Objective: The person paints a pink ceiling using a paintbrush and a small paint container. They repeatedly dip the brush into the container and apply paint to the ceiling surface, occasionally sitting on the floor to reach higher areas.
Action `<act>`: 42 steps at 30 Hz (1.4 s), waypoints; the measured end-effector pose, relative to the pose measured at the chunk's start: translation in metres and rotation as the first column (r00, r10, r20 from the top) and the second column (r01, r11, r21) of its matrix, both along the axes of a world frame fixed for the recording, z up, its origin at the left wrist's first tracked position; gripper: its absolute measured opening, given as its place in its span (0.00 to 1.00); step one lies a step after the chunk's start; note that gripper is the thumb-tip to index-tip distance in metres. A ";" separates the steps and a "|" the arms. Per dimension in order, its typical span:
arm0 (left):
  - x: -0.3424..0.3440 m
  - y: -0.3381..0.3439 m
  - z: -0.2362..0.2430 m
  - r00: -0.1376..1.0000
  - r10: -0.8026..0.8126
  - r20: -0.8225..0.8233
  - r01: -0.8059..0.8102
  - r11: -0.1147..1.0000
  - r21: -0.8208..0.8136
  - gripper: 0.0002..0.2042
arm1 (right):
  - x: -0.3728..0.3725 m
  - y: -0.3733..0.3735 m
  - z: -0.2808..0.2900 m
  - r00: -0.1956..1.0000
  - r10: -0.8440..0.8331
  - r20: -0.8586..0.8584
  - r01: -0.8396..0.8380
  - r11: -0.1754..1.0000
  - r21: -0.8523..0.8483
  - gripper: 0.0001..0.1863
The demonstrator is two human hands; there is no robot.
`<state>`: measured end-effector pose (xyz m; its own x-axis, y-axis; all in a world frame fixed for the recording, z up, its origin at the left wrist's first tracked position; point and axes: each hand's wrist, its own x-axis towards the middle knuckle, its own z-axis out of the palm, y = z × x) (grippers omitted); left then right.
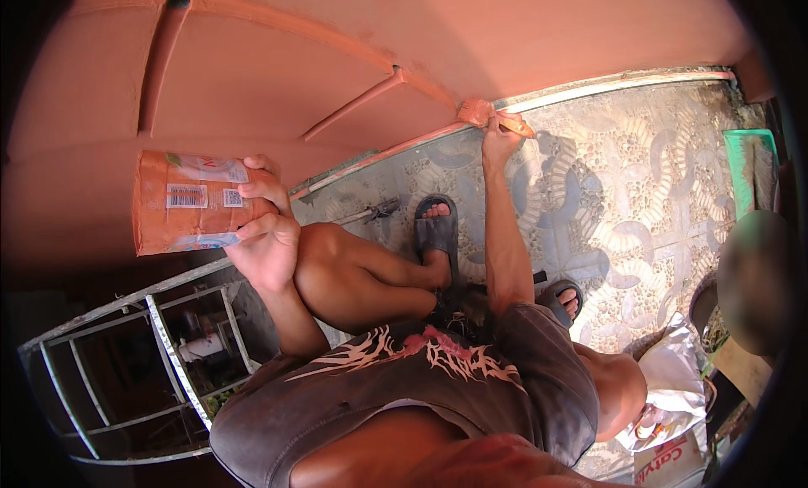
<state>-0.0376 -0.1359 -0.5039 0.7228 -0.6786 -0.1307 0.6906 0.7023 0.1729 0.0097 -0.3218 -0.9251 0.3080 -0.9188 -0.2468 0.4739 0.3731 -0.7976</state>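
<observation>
My left hand [268, 227] is wrapped round a paint-smeared can [187, 203] with a partly covered label, held out to the left over the metal frame. My right hand [502, 136] grips the orange handle of a paintbrush [476, 112]. The brush's bristles, coated in reddish-orange paint, touch the bottom edge of the wall [581, 37], beside the pale strip where it meets the floor. The same reddish-orange colour covers the wall and its raised trim. What is inside the can is hidden.
Patterned tiles [614, 202] cover the floor. A metal frame [160, 353] stands at lower left, above a dark opening. A thin tool [370, 212] lies near my sandal. On the right are a green-edged object [747, 172], a silvery bag [669, 387] and a cardboard box [669, 463].
</observation>
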 end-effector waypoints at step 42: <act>0.005 -0.084 -0.023 0.999 -0.045 0.016 0.046 0.994 -0.096 0.30 | -0.171 -0.222 0.412 0.553 0.535 0.638 -0.563 0.805 -0.187 0.12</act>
